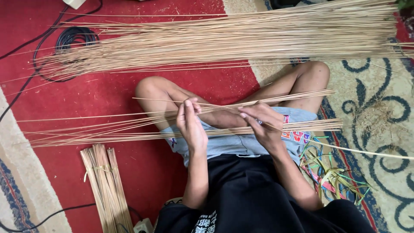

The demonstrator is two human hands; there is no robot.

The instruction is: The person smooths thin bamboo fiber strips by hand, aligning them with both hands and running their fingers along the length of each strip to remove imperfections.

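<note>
Over the lap, left hand and right hand have fingers closed on thin sticks crossing the knees. Sticks look light, springy, snap-prone; best held mid-length, near the lap. Big pile lies far, tied bundle near left.

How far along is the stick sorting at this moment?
Done: one tied bundle lies on the red carpet. In hand: left hand and right hand pinch thin sticks over the lap. Left: a big loose pile beyond the knees, and loose sticks across the lap.
</note>
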